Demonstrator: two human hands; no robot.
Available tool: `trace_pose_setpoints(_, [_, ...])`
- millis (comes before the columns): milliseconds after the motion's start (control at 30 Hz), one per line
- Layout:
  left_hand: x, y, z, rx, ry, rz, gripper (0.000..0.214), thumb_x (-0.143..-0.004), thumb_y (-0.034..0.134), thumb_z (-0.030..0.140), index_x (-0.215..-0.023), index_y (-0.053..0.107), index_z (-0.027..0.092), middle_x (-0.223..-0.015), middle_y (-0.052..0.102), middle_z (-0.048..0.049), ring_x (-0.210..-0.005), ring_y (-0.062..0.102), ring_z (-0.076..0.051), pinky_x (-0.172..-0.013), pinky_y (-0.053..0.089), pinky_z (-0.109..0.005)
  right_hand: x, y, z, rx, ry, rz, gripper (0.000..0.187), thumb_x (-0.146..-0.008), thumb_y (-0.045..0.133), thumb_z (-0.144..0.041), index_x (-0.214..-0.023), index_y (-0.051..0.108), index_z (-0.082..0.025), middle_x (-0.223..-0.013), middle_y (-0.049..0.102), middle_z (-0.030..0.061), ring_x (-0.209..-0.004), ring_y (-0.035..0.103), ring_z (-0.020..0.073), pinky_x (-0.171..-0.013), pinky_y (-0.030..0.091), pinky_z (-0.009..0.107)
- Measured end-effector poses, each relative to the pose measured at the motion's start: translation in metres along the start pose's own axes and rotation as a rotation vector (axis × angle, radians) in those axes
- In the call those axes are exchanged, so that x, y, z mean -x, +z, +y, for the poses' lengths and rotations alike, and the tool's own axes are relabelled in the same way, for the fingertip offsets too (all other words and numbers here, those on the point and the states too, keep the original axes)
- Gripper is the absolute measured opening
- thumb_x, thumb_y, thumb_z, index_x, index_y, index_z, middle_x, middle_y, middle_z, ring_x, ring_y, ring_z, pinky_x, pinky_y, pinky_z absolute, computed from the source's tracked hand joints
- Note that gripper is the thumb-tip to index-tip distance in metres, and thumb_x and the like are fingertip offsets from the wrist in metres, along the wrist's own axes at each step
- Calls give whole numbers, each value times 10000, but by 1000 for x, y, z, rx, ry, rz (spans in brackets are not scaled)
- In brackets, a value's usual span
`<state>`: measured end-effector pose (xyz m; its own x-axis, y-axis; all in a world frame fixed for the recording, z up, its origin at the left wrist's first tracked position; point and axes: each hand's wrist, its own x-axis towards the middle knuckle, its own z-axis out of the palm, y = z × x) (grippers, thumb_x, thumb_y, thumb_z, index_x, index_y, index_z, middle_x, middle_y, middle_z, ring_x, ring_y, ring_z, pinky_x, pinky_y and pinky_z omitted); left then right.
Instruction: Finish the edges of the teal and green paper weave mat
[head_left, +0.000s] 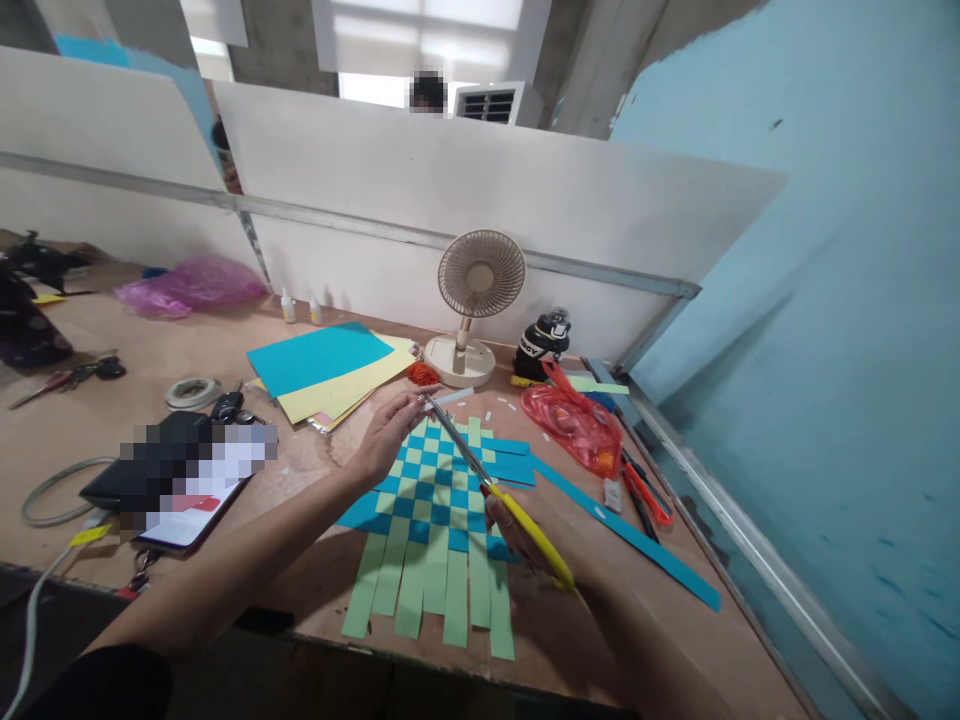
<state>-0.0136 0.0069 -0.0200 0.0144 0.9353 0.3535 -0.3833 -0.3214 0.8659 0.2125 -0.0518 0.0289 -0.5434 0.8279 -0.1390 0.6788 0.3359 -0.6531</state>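
A woven mat of blue and light green paper strips (439, 500) lies on the wooden table (247, 470) in front of me. My right hand (525, 540) grips yellow-handled scissors (495, 490), whose blades reach up and left over the mat. My left hand (390, 430) rests at the mat's upper left corner, its fingers pinching a pale paper strip (454, 398) at the scissor tips. Loose green strip ends (427, 600) hang toward the table's front edge.
A small desk fan (476, 300) stands behind the mat. Blue and yellow paper sheets (330, 365) lie left of it, a red plastic bag (574, 420) and a long blue strip (630, 535) right. A phone and wallet (172, 480), tape roll (193, 392) and cable sit left.
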Motion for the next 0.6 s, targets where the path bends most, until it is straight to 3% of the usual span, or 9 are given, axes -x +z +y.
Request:
trace_pose_setpoints(267, [-3, -1, -1, 20, -30, 29, 305, -858, 621, 414, -1069, 710, 213, -1309, 603, -73, -1209, 529, -254, -998, 418, -342, -4, 1, -1, 62, 38, 14, 527, -915, 288, -622, -710, 505, -188, -654, 497, 4, -584, 456, 123, -537, 382, 242])
trace_pose_setpoints(600, [-4, -4, -1, -59, -75, 79, 341, -856, 568, 441, -1077, 709, 222, -1229, 655, -58, -1135, 574, -239, -873, 477, -312, -2, -8, 2, 116, -97, -106, 355, -931, 357, -471, -874, 563, -187, -750, 567, 29, -661, 519, 148, -601, 419, 274])
